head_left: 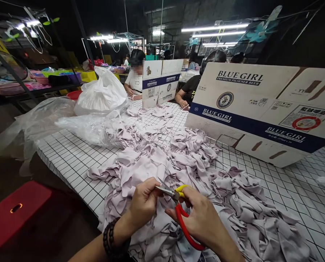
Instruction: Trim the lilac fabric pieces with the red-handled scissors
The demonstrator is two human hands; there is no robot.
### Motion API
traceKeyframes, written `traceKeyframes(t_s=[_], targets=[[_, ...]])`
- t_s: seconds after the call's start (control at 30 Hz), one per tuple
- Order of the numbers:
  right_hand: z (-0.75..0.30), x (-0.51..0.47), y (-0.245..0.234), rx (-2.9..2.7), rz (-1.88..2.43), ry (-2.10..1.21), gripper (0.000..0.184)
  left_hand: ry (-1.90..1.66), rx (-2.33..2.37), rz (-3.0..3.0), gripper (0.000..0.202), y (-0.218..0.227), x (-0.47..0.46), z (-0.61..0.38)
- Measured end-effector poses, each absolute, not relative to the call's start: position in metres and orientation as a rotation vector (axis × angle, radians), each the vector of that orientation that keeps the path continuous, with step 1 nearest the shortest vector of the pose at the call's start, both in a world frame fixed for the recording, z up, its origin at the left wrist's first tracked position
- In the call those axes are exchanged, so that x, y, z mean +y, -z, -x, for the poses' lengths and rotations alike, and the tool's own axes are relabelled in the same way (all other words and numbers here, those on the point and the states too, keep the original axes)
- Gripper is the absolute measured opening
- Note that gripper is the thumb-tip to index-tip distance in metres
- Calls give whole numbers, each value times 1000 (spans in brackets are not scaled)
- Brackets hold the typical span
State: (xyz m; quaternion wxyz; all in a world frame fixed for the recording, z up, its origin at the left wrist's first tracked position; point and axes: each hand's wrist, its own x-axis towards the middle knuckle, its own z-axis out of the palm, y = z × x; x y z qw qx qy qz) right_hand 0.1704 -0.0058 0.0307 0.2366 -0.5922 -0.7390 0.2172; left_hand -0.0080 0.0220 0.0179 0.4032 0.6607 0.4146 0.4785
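Observation:
My right hand [203, 214] grips a pair of scissors [176, 195] with one red and one yellow handle. The blades are parted and point left, their tips by the fingers of my left hand [144, 200]. That hand is closed in a pinch; what sits between the fingertips is hidden. A beaded bracelet circles the left wrist. Under and around both hands lies a large heap of pale lilac fabric pieces [143, 163], loosely crumpled.
The table has a white cover with a black grid [77, 171]. A large beer carton [249, 109] stands at the right, a smaller carton [162, 82] farther back. Plastic bags [101, 92] lie left. A red stool [20, 214] is below left. Two people sit across the table.

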Motion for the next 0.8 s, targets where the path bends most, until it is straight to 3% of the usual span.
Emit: traceKeyframes(t_s=[0.8], targets=[[-174,-6,-23,-2028,1549,-334,39,-1151,966,-1698,27,-20,22,10]])
